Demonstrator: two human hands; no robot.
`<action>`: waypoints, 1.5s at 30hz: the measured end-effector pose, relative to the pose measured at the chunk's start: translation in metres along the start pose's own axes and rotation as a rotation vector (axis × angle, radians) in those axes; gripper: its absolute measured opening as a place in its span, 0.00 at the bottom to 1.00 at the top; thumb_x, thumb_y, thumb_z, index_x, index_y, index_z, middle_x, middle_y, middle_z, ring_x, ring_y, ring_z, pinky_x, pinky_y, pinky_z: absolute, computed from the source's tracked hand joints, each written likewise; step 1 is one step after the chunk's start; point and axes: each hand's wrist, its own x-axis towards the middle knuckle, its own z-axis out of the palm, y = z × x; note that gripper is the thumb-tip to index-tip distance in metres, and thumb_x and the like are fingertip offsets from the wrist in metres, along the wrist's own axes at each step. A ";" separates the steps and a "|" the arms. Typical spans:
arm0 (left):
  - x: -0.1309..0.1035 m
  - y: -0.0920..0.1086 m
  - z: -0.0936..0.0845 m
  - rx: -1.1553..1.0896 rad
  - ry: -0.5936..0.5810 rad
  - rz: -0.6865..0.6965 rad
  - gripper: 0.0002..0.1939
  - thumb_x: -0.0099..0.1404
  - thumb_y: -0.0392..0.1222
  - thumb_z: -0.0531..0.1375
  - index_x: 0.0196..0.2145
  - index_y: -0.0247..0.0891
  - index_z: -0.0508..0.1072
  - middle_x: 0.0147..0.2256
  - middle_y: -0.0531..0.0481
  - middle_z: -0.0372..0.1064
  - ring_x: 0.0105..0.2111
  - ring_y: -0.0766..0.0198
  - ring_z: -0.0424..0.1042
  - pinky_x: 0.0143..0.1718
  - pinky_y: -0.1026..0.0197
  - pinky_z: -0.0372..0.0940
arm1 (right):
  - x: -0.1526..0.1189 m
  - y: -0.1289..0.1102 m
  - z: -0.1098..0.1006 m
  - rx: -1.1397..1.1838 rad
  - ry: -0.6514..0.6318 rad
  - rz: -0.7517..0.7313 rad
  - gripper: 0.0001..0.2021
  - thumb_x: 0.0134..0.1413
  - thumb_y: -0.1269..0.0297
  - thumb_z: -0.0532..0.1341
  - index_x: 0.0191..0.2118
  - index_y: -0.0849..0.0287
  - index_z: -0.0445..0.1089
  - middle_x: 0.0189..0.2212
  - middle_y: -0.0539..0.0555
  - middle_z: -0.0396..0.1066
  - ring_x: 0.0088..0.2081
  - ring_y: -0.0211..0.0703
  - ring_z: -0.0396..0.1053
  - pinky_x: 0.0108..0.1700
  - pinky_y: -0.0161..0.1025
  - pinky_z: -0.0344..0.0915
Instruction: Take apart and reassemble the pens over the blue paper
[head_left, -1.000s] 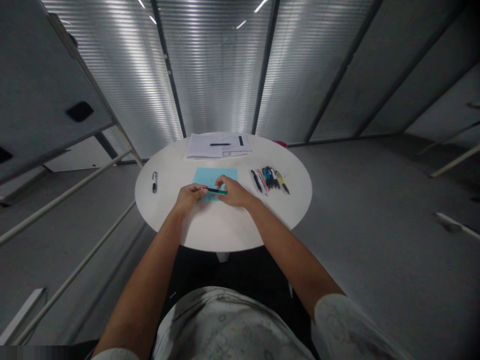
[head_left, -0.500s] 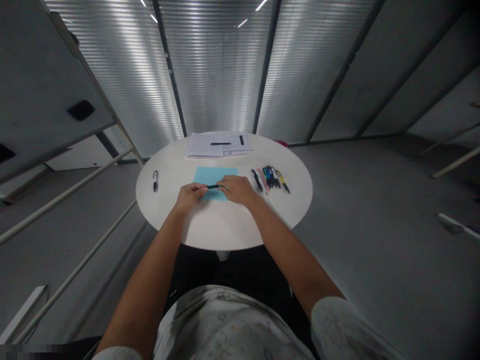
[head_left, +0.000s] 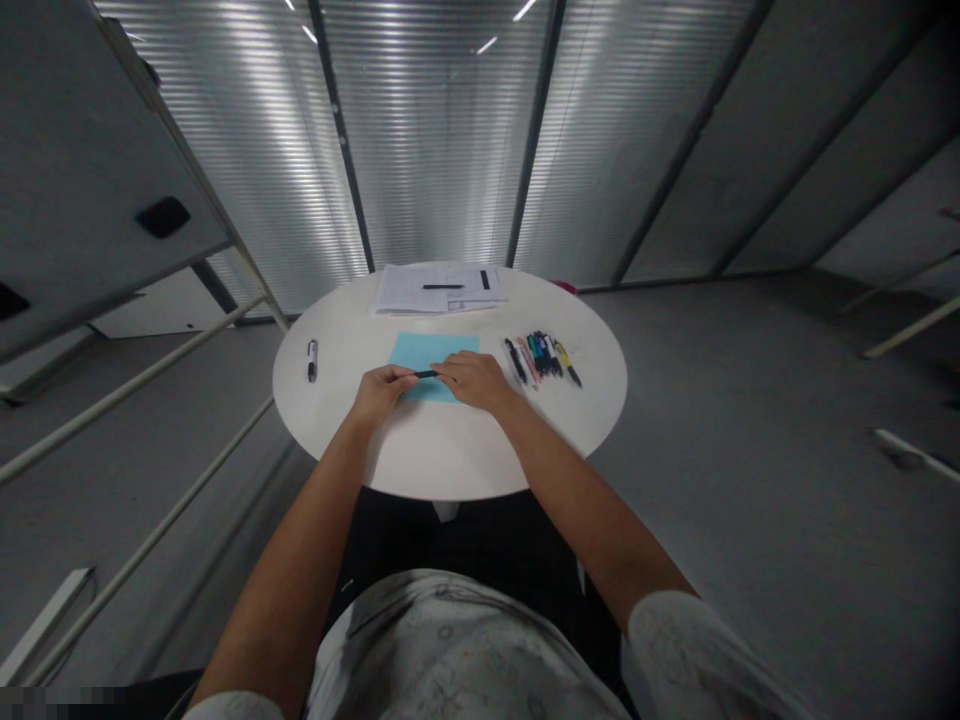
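Over the near half of a round white table (head_left: 442, 460), both hands meet at one dark pen (head_left: 426, 374). Left hand (head_left: 381, 392): grip closed on the pen's left end, between thumb and fingers. Right hand (head_left: 474, 380): grip closed on its right end, fingertips covering that end. Pen lies roughly level, above a light blue sheet (head_left: 431, 348) on the table. Right of the sheet, a loose row of pens (head_left: 541, 356): black, pink, blue, yellow among them. Well apart to the left, a lone black-and-white marker (head_left: 312, 361). At the far edge, white papers (head_left: 405, 290) with a black pen (head_left: 442, 287) across them. Beyond, slatted blinds (head_left: 435, 150).
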 end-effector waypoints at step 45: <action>-0.003 0.001 0.000 0.104 0.021 -0.061 0.22 0.36 0.50 0.75 0.29 0.34 0.81 0.27 0.45 0.75 0.25 0.65 0.65 0.27 0.62 0.57 | -0.004 0.034 0.015 1.137 -0.147 0.453 0.16 0.44 0.59 0.67 0.39 0.59 0.65 0.23 0.45 0.69 0.17 0.28 0.54 0.19 0.28 0.49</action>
